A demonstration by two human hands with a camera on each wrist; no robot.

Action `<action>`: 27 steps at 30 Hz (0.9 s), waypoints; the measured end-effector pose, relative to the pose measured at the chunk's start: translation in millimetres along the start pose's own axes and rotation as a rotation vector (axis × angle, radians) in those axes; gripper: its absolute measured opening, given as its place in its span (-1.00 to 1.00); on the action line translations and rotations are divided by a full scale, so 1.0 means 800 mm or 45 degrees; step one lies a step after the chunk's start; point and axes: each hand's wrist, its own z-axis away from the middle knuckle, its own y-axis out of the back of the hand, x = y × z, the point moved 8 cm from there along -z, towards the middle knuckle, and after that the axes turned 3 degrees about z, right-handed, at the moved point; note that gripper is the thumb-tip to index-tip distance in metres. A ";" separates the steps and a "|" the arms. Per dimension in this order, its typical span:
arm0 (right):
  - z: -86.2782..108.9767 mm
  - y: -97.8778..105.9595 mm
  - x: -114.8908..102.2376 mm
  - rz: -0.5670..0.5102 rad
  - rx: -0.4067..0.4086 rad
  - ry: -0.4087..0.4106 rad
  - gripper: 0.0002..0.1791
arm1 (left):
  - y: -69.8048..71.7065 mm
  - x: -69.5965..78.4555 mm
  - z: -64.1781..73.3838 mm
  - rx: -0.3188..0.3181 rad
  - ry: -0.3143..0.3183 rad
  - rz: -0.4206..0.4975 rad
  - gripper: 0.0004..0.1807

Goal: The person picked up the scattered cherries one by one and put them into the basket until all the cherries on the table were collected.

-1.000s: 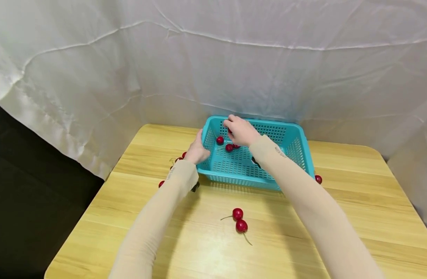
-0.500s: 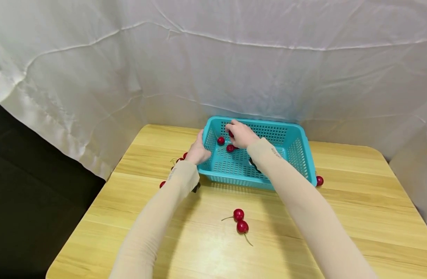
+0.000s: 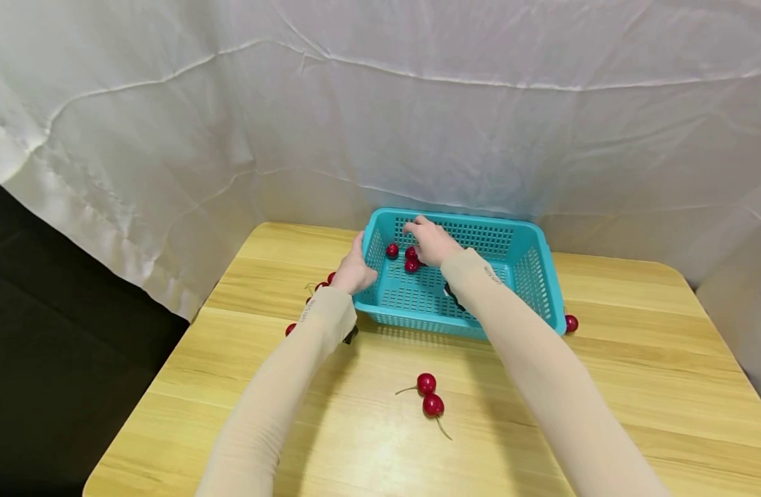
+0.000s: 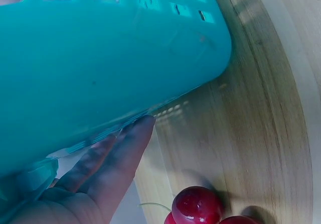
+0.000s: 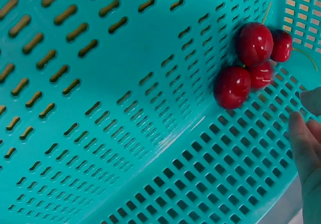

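A turquoise plastic basket with perforated walls stands on the table. My left hand holds its left end, thumb over the rim and fingers straight along the outside wall; in the left wrist view those fingers touch the basket. My right hand is inside the basket, above its left half, with thumb and fingers apart and nothing between them. Several red cherries lie together in the basket: one cherry by the left, another cherry nearer the middle. The right wrist view shows a cherry against the wall, beside the others.
Two stemmed cherries lie on the wooden table in front of the basket. Several more cherries lie left of it, partly hidden by my left arm. One cherry sits at its right. A pale curtain hangs behind.
My right hand has lowered slightly and let go of a cherry, which now lies with the others in the basket. My left hand keeps its place on the basket.
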 end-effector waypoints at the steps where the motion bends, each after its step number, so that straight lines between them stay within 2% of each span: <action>1: 0.001 0.000 0.000 0.005 -0.002 0.003 -0.54 | 0.000 0.000 0.000 -0.001 -0.002 0.000 0.15; 13: 0.010 0.020 0.000 0.031 -0.014 -0.025 -0.54 | 0.002 0.001 -0.001 -0.002 -0.013 -0.035 0.16; 19: 0.018 0.035 -0.004 0.105 -0.032 0.016 -0.56 | 0.003 -0.001 -0.002 -0.009 0.000 -0.035 0.17; 27: 0.038 0.070 -0.013 0.141 0.004 0.071 -0.57 | 0.001 -0.001 -0.005 -0.007 -0.021 -0.037 0.15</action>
